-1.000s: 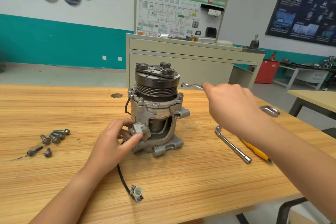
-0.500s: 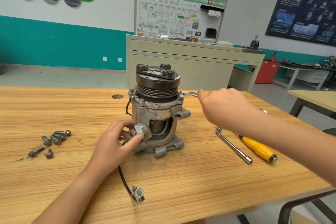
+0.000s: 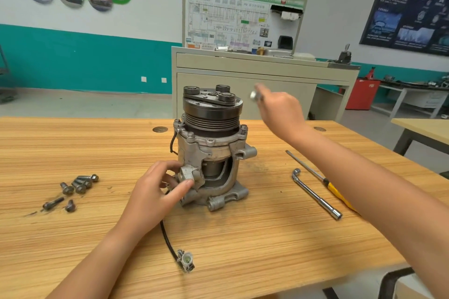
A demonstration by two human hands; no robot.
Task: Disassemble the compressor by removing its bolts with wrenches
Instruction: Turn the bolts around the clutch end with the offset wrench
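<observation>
The grey metal compressor (image 3: 211,153) stands upright on the wooden table (image 3: 243,238), its black pulley on top. My left hand (image 3: 158,192) grips a lug on its lower left side. My right hand (image 3: 281,111) is raised beside the pulley's upper right and holds a small metal wrench (image 3: 255,95), of which only a blurred silver end shows. A bolt (image 3: 243,128) sits in the housing flange just below that hand.
Several loose bolts (image 3: 77,185) lie at the table's left. An L-shaped socket wrench (image 3: 315,194) and a yellow-handled screwdriver (image 3: 328,184) lie to the right. A black cable with a connector (image 3: 185,260) trails toward me. A beige cabinet (image 3: 262,75) stands behind.
My right hand lifted the wrench from the flange bolt at the compressor's right up to the level of the pulley top. My left hand kept its grip.
</observation>
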